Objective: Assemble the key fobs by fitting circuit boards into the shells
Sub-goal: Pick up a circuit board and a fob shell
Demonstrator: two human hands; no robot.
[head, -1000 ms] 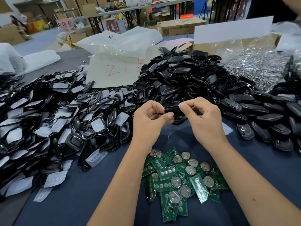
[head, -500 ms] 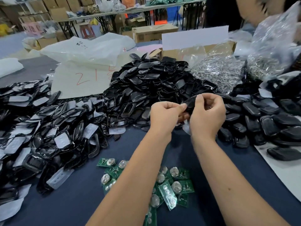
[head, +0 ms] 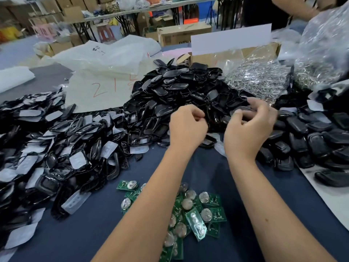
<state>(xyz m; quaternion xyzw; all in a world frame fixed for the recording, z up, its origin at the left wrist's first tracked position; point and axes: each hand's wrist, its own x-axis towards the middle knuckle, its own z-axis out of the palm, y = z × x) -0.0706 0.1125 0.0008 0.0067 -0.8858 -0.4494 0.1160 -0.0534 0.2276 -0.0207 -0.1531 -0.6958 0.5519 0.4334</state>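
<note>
My right hand (head: 249, 127) holds a black key fob (head: 241, 110) between thumb and curled fingers, over the near edge of the middle heap of black shells (head: 179, 91). My left hand (head: 187, 127) is a little to its left, apart from it, fingers curled in with nothing visible in them. Green circuit boards (head: 211, 205) with round silver cells lie in a loose pile on the blue cloth below my forearms, which cover part of it.
A heap of black shell halves with white pads (head: 56, 138) fills the left. Closed black fobs (head: 311, 133) lie at the right. Clear bags of small metal parts (head: 258, 78), a cardboard box (head: 236, 52) and white plastic bags (head: 105, 55) stand behind. Another person's arm (head: 294, 6) is top right.
My hands have come apart: the left one let go of the fob and drew left, while the right one carried the fob rightwards. The camera view turned right.
</note>
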